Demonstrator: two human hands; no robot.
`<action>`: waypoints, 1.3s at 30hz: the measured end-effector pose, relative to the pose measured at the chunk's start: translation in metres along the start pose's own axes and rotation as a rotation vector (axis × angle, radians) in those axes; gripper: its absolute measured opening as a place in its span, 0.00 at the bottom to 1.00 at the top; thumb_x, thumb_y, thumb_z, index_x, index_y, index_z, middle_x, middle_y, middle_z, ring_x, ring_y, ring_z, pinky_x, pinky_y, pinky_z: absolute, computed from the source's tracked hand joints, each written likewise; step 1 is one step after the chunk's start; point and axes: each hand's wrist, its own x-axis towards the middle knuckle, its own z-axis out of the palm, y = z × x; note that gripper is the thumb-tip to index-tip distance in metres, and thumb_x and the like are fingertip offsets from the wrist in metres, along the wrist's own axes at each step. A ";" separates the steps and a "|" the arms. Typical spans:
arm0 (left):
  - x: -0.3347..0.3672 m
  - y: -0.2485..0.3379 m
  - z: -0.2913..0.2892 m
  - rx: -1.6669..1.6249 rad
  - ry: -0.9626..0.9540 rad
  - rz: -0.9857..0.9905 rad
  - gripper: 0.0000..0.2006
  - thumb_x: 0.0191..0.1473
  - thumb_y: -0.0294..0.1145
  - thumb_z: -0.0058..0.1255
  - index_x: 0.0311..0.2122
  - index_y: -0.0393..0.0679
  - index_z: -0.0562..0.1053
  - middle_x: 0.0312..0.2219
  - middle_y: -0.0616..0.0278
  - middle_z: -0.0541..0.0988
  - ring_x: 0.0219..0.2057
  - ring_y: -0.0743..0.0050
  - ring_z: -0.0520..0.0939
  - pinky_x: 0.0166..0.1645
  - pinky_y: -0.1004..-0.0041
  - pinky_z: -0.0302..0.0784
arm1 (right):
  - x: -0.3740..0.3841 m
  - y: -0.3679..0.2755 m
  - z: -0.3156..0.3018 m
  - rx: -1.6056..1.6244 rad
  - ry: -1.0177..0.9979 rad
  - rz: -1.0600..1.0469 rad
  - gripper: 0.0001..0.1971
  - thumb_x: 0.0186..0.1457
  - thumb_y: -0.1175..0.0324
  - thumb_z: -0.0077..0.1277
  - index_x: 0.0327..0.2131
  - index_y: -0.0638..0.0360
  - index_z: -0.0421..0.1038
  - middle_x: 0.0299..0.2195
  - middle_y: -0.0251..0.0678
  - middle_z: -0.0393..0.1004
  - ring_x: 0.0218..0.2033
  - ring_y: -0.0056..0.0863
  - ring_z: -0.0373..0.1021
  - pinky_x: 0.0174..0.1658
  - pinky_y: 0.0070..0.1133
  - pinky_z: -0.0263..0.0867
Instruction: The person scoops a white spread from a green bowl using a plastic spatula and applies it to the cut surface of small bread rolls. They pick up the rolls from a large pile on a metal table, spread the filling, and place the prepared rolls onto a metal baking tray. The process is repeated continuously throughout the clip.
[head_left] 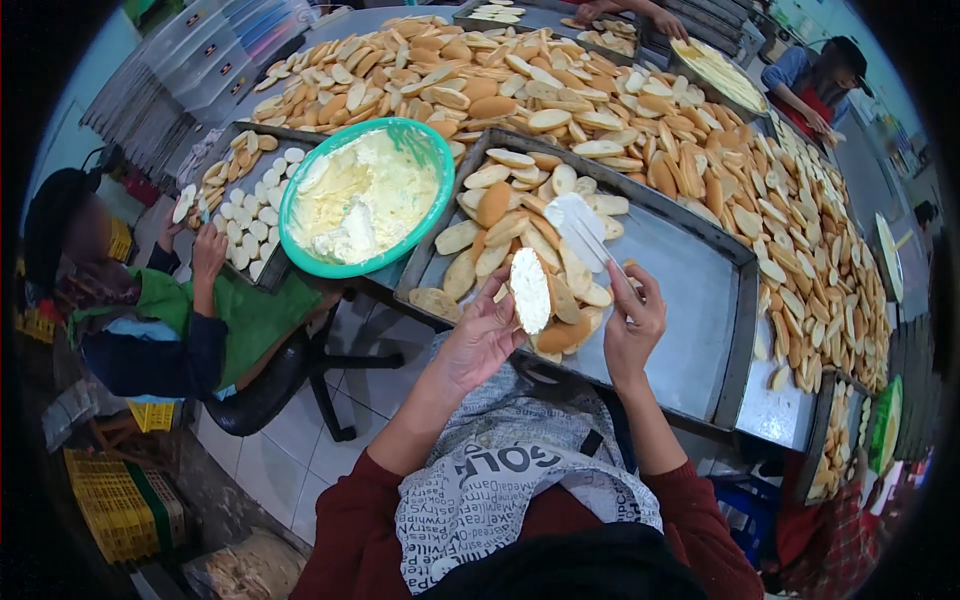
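**Coated bread slice pinched over a half-filled tray**

Clock hours are read from the coated slice (531, 290), which is over the 9 o'clock part of a dark-rimmed metal tray (745, 345). Loose bread slices (490, 205) heap up in that part; bare, smooth grey metal shows toward 3 o'clock. At 10 o'clock a round green bowl (340, 270) holds pale yellow cream (355, 225), thick and lumpy, smeared up the inner wall. Just beyond it, a smaller tray (285, 132) carries rows of white-topped pieces beside plain ones, where a co-worker (150, 330) sits. From 10 round to 3 o'clock, a broad bread pile (600, 120) covers the counter (785, 415): long ovals, crusts golden and rounded, cut faces pale and flat.

The left hand (480, 340), at 8 o'clock, has its grip pinching the slice by its edge, its white-coated face upward. The right hand (635, 325), between 3 and 4, has its grip closed round the handle of a spatula (578, 225); the flat, whitish blade stands apart from the slice at 1 o'clock.
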 end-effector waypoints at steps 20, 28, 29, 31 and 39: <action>0.222 -0.175 0.043 0.904 -0.058 -0.053 0.26 0.44 0.28 0.60 0.45 0.42 0.56 0.40 0.57 0.66 0.44 0.70 0.73 0.49 0.74 0.72 | -0.044 0.062 -0.153 0.270 0.461 0.719 0.14 0.55 0.76 0.49 0.46 0.60 0.72 0.40 0.29 0.71 0.39 0.15 0.65 0.45 0.13 0.60; 0.309 -0.272 0.032 1.197 -0.102 0.113 0.27 0.37 0.30 0.63 0.40 0.41 0.59 0.35 0.55 0.69 0.37 0.68 0.74 0.40 0.70 0.72 | -0.046 0.082 -0.186 0.439 0.585 0.906 0.16 0.55 0.74 0.50 0.48 0.61 0.70 0.40 0.29 0.71 0.31 0.11 0.60 0.33 0.11 0.56; 0.314 -0.279 0.034 1.289 -0.087 0.134 0.27 0.35 0.29 0.63 0.39 0.41 0.59 0.36 0.53 0.68 0.38 0.63 0.75 0.40 0.67 0.72 | -0.045 0.084 -0.191 0.432 0.601 0.917 0.17 0.55 0.73 0.50 0.49 0.61 0.69 0.40 0.29 0.71 0.29 0.11 0.58 0.32 0.11 0.55; 0.319 -0.289 0.039 1.472 -0.045 0.244 0.27 0.32 0.29 0.63 0.38 0.41 0.61 0.36 0.51 0.68 0.39 0.55 0.74 0.42 0.63 0.71 | -0.043 0.089 -0.197 0.444 0.616 0.933 0.17 0.55 0.73 0.50 0.49 0.61 0.68 0.40 0.29 0.71 0.28 0.11 0.57 0.32 0.11 0.55; 0.327 -0.312 0.061 1.748 0.134 0.375 0.24 0.33 0.29 0.63 0.38 0.41 0.65 0.37 0.51 0.68 0.42 0.50 0.70 0.49 0.60 0.65 | -0.045 0.103 -0.208 0.484 0.651 0.954 0.15 0.55 0.74 0.50 0.48 0.60 0.70 0.39 0.30 0.71 0.29 0.12 0.58 0.33 0.11 0.56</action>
